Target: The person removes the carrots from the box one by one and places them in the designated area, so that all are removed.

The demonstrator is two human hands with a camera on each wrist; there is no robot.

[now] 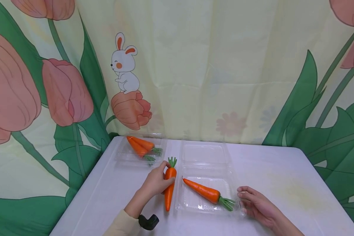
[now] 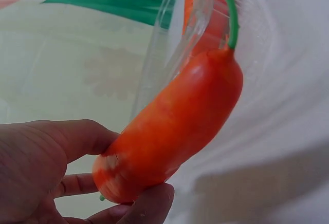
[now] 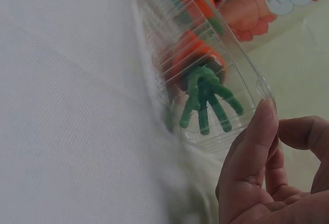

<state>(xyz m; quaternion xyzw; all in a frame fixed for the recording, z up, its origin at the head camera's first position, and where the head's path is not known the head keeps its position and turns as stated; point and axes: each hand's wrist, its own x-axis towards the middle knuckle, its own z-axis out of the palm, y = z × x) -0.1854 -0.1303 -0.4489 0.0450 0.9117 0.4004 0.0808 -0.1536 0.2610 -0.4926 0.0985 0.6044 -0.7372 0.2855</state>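
In the head view, my left hand [image 1: 158, 180] grips an orange carrot [image 1: 170, 186] near its green top, the tip pointing toward me. The left wrist view shows thumb and fingers around the end of this carrot [image 2: 175, 121]. Just right of it lies an opened clear plastic box [image 1: 194, 208], lid folded back away from me. Another carrot [image 1: 203, 190] lies slantwise inside, green top [image 3: 205, 98] to the right. My right hand [image 1: 258, 205] holds the box's right edge; in the right wrist view, its fingers [image 3: 254, 142] pinch the rim near a corner.
At the table's back left stands another clear box [image 1: 121, 154] with several carrots [image 1: 138, 146] in it. The white table [image 1: 268, 177] reaches back to a curtain [image 1: 180, 65] printed with tulips and a rabbit. A black strap [image 1: 148, 222] circles the left wrist.
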